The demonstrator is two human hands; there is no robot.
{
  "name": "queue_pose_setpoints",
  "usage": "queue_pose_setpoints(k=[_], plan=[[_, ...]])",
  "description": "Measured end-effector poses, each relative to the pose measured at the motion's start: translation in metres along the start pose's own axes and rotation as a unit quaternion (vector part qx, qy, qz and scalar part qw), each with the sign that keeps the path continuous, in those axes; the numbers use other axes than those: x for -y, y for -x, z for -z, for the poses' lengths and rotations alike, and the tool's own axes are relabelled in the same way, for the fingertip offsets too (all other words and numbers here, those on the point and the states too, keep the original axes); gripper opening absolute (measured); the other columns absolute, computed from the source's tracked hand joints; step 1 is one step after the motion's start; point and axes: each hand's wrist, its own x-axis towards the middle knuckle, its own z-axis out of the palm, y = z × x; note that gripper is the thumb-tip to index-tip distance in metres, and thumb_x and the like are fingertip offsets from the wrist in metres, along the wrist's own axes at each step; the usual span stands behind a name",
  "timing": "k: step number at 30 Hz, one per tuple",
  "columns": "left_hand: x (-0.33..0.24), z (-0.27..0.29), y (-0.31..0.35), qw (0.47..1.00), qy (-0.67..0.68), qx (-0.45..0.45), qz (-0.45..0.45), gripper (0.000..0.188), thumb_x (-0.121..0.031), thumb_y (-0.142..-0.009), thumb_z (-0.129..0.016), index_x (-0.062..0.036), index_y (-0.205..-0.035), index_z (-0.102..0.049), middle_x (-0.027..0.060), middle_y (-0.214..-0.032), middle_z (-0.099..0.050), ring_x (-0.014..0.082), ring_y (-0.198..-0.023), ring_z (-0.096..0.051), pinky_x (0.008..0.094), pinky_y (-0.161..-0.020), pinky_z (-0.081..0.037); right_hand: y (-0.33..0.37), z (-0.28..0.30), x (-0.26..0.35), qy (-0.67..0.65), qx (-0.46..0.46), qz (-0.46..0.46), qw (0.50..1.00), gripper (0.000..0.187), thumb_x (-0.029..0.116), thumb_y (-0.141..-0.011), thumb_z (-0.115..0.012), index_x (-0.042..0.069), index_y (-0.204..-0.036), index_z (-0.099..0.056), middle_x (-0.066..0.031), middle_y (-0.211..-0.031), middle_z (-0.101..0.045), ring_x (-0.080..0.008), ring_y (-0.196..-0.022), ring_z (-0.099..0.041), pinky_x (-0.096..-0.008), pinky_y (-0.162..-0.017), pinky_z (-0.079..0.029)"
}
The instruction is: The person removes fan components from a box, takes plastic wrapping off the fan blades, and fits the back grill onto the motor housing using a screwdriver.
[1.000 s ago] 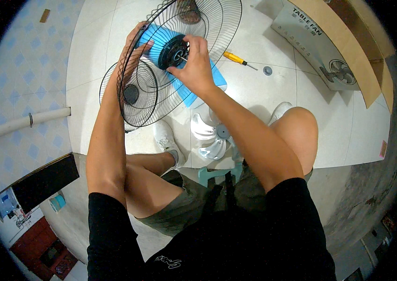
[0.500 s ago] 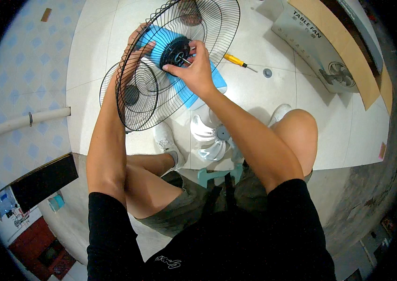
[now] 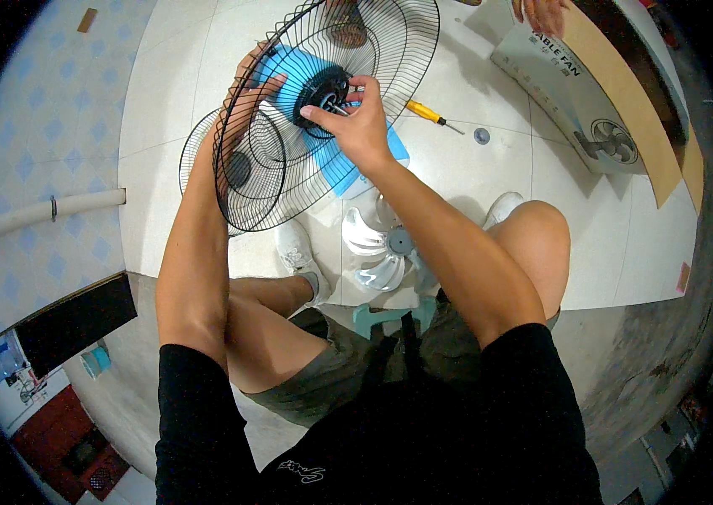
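Observation:
A black wire fan grille stands tilted against a blue fan motor housing. Behind the wires, my left hand is closed round the side of the housing, partly hidden by the grille. At the grille's centre, my right hand has its thumb and fingers curled on a black round nut, next to the metal shaft. The blue fan base rests on the floor below. Nearer to me lies a silvery fan blade between my feet.
A second wire grille lies at the left. To the right are a yellow-handled screwdriver, a floor drain and an open cardboard fan box. Another person's hand touches the box. A pale green stool is under me.
The grille and motor have shifted slightly to the right, and my right hand has moved slightly with them. Another person's hand has appeared at the box.

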Motion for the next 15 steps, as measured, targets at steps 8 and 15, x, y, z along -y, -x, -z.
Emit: queue_pose_setpoints(k=[8, 15], plan=[[-0.024, -0.010, 0.000, 0.998, -0.002, -0.046, -0.051, 0.072, -0.036, -0.092, -0.075, -0.0182, -0.154, -0.045, 0.0128, -0.156, -0.042, 0.0304, -0.143, -0.039, 0.0437, -0.118, -0.034, -0.005, -0.005, -0.012, -0.092, 0.022, -0.096, 0.991, 0.093, 0.039, -0.070, -0.094, -0.004, -0.132, -0.040, -0.0182, -0.111, -0.055, -0.0242, -0.094, -0.064, -0.0326, -0.078, -0.057], [-0.044, -0.025, 0.007, 0.995, 0.088, -0.012, -0.052, 0.072, -0.026, -0.095, -0.073, -0.0136, -0.157, -0.039, 0.0111, -0.161, -0.033, 0.0284, -0.147, -0.033, 0.0428, -0.121, -0.029, -0.006, 0.000, -0.013, -0.104, 0.045, -0.131, 0.985, 0.087, 0.031, -0.079, -0.090, -0.007, -0.134, -0.034, -0.0192, -0.114, -0.051, -0.0239, -0.094, -0.066, -0.0316, -0.075, -0.062]])
